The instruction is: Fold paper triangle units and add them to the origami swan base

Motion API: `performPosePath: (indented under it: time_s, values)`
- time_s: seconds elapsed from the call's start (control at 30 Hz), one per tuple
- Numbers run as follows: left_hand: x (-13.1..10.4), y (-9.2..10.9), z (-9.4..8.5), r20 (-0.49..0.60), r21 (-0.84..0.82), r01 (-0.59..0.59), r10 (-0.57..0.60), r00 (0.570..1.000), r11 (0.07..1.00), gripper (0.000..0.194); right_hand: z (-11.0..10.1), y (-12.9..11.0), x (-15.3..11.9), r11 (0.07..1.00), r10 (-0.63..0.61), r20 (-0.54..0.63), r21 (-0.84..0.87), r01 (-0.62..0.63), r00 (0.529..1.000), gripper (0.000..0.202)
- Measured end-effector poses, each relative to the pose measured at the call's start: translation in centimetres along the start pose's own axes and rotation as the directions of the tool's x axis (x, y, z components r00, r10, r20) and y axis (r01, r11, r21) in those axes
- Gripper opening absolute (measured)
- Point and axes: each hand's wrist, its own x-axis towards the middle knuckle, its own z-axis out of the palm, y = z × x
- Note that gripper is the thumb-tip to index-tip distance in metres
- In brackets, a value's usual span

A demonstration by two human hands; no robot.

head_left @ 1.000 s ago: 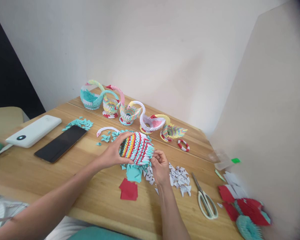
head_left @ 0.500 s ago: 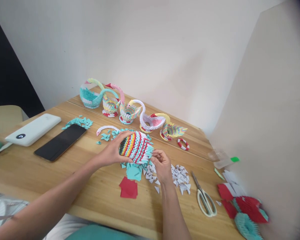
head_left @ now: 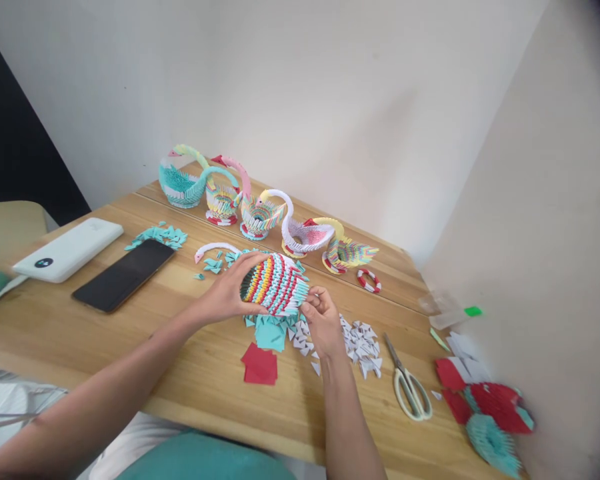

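My left hand [head_left: 235, 288] is wrapped round a rounded 3D origami body [head_left: 275, 283], tilted on its side above the table. It is built of folded paper pieces in rows of yellow, red, white and mint, and its dark opening faces left. At the mint-tipped right edge, the fingertips of my right hand [head_left: 323, 317] are pinched together; what lies between them is hidden. Below the body are mint paper pieces [head_left: 270, 333] and red paper squares [head_left: 260, 365]. White folded paper triangles [head_left: 363, 343] lie around and beyond my right wrist.
Several finished paper swans [head_left: 300, 237] stand along the back, with a red-and-white paper ring [head_left: 369, 281] at their right. Scissors [head_left: 411, 393] lie to the right, near red paper [head_left: 500, 407]. A phone [head_left: 125, 275] and a white power bank [head_left: 70, 250] are at the left.
The camera view has tilted down slightly, so the table things appear a little higher. Both hands keep nearly the same hold on the origami body.
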Motion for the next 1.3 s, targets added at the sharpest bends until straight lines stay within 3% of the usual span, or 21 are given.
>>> performPosePath:
  time_s: [0.17,0.37,0.5,0.77,0.97,1.17,1.3]
  values:
    - [-0.1,0.1,0.4,-0.031,-0.016,-0.003,0.002,1.000,1.000,0.099,0.4,0.9,0.0,0.986,0.065,0.024,0.150,-0.068,0.998,0.031]
    - [-0.1,-0.1,0.6,-0.040,-0.027,0.008,-0.009,0.999,1.000,0.098,1.0,1.5,-0.1,0.975,0.116,0.062,0.182,-0.126,0.991,0.027]
    - [-0.1,-0.1,0.5,-0.032,-0.005,0.013,-0.014,0.999,1.000,0.098,0.8,1.4,-0.1,0.983,0.108,0.046,0.145,-0.113,0.993,0.027]
    - [0.0,-0.3,0.4,-0.013,0.081,0.020,-0.019,1.000,0.997,0.097,-0.3,1.1,0.0,0.987,-0.014,-0.054,-0.162,0.005,0.998,0.022]
    - [-0.1,-0.3,0.7,-0.024,0.044,0.008,-0.007,1.000,0.999,0.100,0.7,1.5,-0.3,0.995,0.087,0.013,0.050,-0.087,0.996,0.025]
    - [-0.1,-0.3,1.0,-0.045,0.081,0.021,-0.017,0.999,0.997,0.097,0.8,1.2,-0.3,0.987,-0.021,-0.085,-0.159,0.008,0.996,0.021]
    - [-0.1,-0.2,1.2,-0.063,0.015,0.051,-0.050,0.997,0.999,0.097,0.8,1.0,-0.2,0.998,0.017,-0.053,-0.051,-0.020,0.998,0.028]
